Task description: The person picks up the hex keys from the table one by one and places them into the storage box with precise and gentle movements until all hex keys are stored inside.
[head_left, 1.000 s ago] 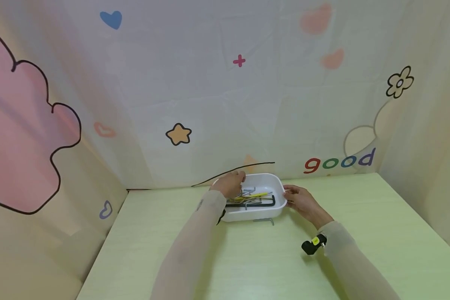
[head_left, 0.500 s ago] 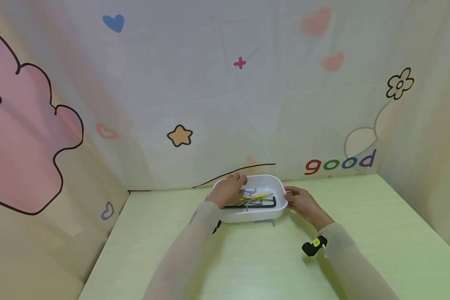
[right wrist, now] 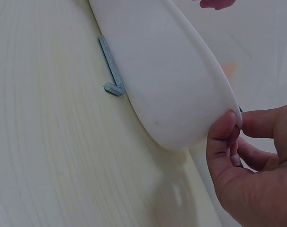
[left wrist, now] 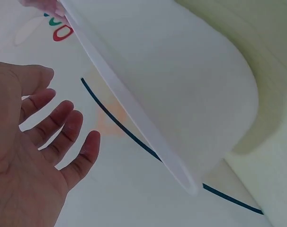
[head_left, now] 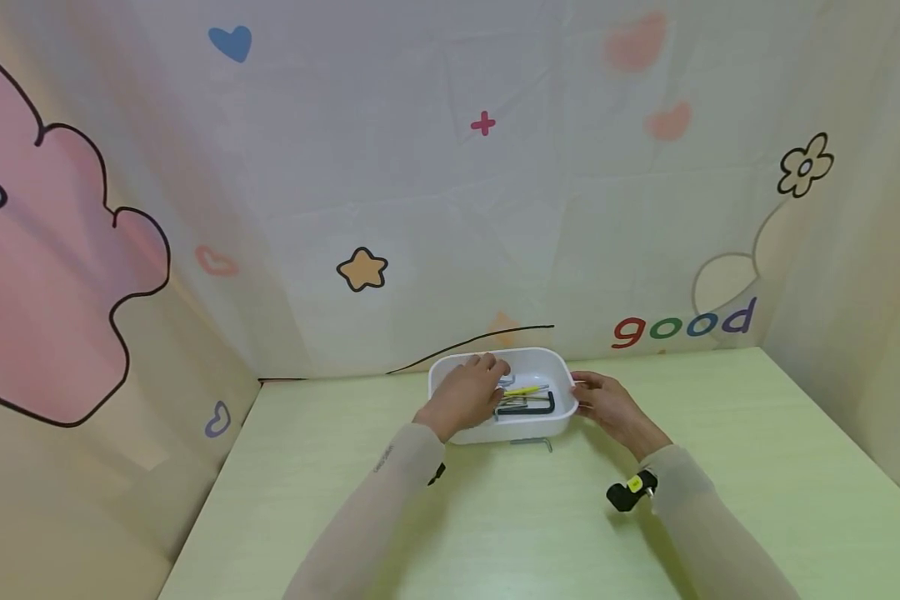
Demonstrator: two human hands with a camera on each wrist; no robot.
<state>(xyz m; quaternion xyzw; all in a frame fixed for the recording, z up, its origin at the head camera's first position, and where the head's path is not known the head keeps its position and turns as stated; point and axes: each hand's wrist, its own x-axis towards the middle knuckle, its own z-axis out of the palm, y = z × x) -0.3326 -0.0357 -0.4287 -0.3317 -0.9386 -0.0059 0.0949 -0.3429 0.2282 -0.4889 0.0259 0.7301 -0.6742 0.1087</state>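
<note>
A white plastic tray (head_left: 510, 431) stands at the back of the table in the head view. Inside it lie a large black hex key (head_left: 551, 403), a slim yellow piece (head_left: 525, 390) and several small metal hex keys. My left hand (head_left: 467, 392) is over the tray's left part, hiding some of the contents; in the left wrist view its fingers (left wrist: 70, 124) are loosely bent and spread, holding nothing. At the tray's right end my right hand (head_left: 609, 407) pinches the rim between thumb and finger. A silver hex key (right wrist: 111, 64) lies on the table against the tray's front side.
The pale green table (head_left: 532, 525) extends toward me from the tray. A printed curtain (head_left: 435, 208) hangs right behind it, with more curtain at both sides. A black wrist device (head_left: 630, 492) is on my right sleeve.
My left hand has moved a little to the right over the tray, baring the tray's left rim. My right hand stays at the right end.
</note>
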